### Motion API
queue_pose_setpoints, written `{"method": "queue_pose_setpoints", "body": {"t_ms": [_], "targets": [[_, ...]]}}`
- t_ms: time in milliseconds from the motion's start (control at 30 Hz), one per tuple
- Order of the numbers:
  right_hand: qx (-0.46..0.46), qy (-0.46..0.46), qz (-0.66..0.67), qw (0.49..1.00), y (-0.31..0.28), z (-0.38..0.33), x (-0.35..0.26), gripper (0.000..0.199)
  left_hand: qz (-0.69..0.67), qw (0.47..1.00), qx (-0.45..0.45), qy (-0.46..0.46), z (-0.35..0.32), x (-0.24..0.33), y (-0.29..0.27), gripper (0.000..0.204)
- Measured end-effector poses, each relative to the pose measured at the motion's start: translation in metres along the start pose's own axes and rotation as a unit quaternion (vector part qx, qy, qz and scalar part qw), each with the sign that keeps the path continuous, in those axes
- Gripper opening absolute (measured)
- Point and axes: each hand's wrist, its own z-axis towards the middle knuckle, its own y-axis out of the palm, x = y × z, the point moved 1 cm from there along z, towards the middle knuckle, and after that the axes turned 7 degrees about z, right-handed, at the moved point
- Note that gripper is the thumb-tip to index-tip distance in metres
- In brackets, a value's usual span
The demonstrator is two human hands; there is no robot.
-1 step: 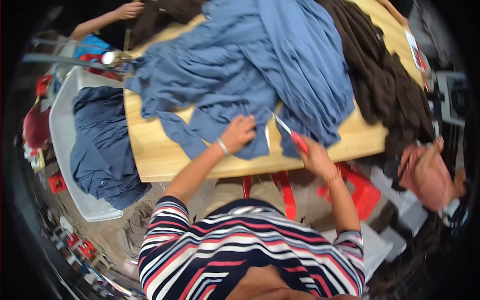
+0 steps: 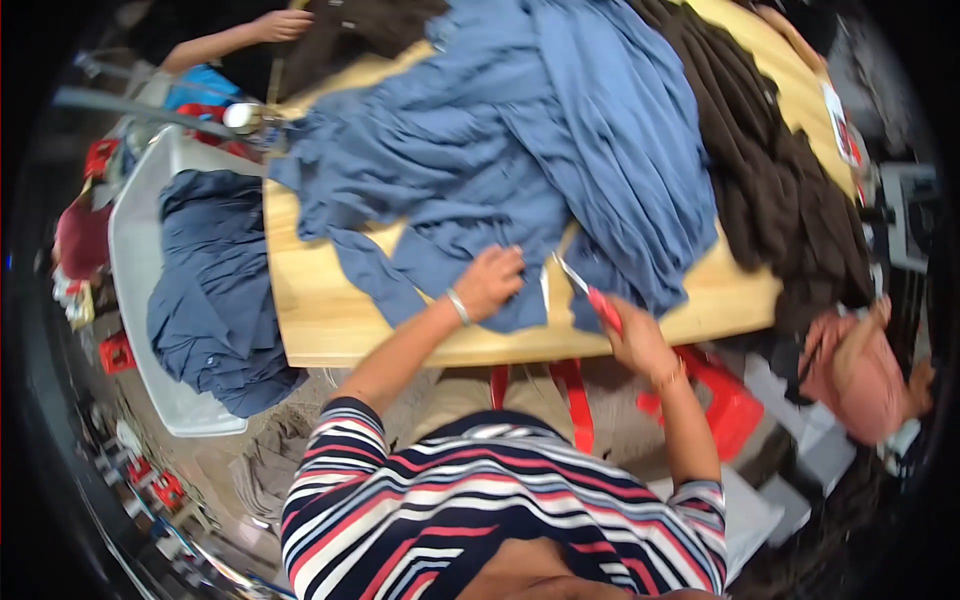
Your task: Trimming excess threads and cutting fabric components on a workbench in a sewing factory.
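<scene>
A large blue garment (image 2: 470, 160) lies rumpled across the wooden table (image 2: 340, 335), its lower edge spread near the front. My left hand (image 2: 490, 280), with a pale bracelet at the wrist, is on this lower part, fingers curled in against the cloth; the fingertips are partly hidden. In my right hand (image 2: 640, 340) is a slim tool that looks like scissors (image 2: 600, 305), with red handles and a narrow metal blade. Its tip points up and left, beside a gap in the cloth. A small white strip (image 2: 545, 283) shows between the hands.
Dark brown garments (image 2: 760, 170) lie along the table's right side. Left of the table, a pale plastic bin (image 2: 135, 300) holds navy clothing (image 2: 215, 290). A red stool (image 2: 725, 400) stands below the front edge. Another person's hand (image 2: 285, 25) is at the far left.
The whole view has shifted slightly. My hands and the scissors sit a little nearer to me, and the scissors' tip has drawn back a short way. Both hands keep their holds.
</scene>
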Motion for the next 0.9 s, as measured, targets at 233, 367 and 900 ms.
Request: {"method": "queue_pose_setpoints", "body": {"t_ms": [233, 367, 900], "targets": [[-0.124, 0.046, -0.136, 0.982, 0.013, -0.029, -0.008, 0.029, -0.015, 0.997, -0.036, -0.059, -0.012, 0.028, 0.008, 0.056], [-0.148, 0.039, -0.159, 0.975, 0.008, -0.026, -0.017, 0.028, -0.034, 0.997, -0.042, -0.063, -0.021, 0.028, 0.018, 0.06], [-0.11, 0.056, -0.138, 0.983, 0.005, -0.02, -0.033, 0.023, -0.03, 0.994, -0.081, -0.072, -0.025, 0.027, 0.002, 0.06]]}}
